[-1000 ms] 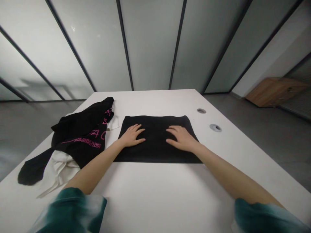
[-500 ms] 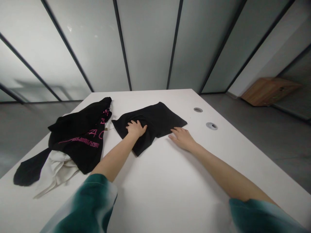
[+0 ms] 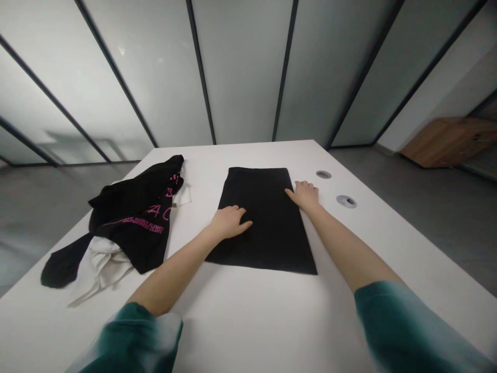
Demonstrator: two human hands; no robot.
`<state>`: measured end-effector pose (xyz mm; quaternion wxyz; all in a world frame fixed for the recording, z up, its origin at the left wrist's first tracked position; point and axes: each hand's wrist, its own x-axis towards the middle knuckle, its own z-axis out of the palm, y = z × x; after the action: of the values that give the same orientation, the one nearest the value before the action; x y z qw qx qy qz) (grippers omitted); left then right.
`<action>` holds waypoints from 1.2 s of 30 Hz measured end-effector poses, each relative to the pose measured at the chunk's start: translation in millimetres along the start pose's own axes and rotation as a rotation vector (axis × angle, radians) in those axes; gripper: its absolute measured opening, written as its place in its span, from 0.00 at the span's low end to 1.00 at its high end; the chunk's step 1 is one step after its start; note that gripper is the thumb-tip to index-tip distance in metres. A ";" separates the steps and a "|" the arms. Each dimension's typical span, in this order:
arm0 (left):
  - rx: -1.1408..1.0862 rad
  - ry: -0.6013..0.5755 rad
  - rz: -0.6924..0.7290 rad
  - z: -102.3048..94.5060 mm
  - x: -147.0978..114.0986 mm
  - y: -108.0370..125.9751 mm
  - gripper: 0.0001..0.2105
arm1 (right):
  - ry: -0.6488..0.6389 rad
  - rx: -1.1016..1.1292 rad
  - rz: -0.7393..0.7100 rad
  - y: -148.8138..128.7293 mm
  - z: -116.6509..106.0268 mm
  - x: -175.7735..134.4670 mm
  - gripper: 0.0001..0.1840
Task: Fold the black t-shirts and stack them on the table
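A black piece of folded fabric (image 3: 267,233) lies flat on the white table, close to a rectangle in shape; which garment it is I cannot tell. On its left side rests my left hand (image 3: 229,221), open, with the thumb stretched across the cloth. My right hand (image 3: 305,196) lies open at the right edge of the fabric, its thumb touching the border and its other fingers on the table. Neither hand grips anything.
To the left lies a heap of clothes: a black garment with pink lettering (image 3: 134,217), white cloth (image 3: 103,264) and a dark piece (image 3: 66,264). Two round grommets (image 3: 323,174) sit in the white table (image 3: 248,321) at right. Frosted glass panels stand behind; a wooden cabinet (image 3: 446,142) is farther right.
The black fabric has gone from slanted and bunched to a flat, near-rectangular shape. My right hand has moved farther away along its right edge; my left hand now lies at its left side.
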<state>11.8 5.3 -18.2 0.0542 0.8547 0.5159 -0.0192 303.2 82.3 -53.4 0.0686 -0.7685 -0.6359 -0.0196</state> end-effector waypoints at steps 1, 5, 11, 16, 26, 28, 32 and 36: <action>-0.008 0.055 -0.056 -0.4 4.2 -7.4 0.23 | 0.014 0.009 0.010 -2.9 -0.9 -1.8 0.31; -0.003 0.135 -0.365 3.3 27.6 -42.0 0.21 | -0.003 0.039 0.024 -9.6 -3.5 -14.3 0.28; -0.040 0.154 -0.525 16.7 49.1 -55.7 0.28 | -0.051 0.105 0.127 -4.2 -2.5 -33.2 0.25; -0.098 0.174 -0.507 28.0 53.6 -53.6 0.22 | -0.069 0.124 0.135 1.0 -0.3 -42.0 0.24; -0.525 0.343 -0.384 45.1 58.3 -71.6 0.12 | 0.061 0.374 0.104 -0.4 15.1 -37.7 0.16; -0.653 0.345 -0.393 47.8 60.1 -75.2 0.16 | 0.080 0.458 0.105 1.4 16.8 -36.7 0.16; -0.914 0.337 -0.287 51.9 62.8 -81.6 0.32 | 0.092 0.629 0.051 6.4 22.2 -35.8 0.17; -0.837 0.330 -0.137 49.5 61.3 -85.9 0.29 | 0.084 0.788 -0.019 11.0 28.1 -32.1 0.19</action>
<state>-34.3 93.4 -79.1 0.3109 0.7147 0.5364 0.3239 306.3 52.6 -85.9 0.3842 -0.6757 -0.5985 0.1938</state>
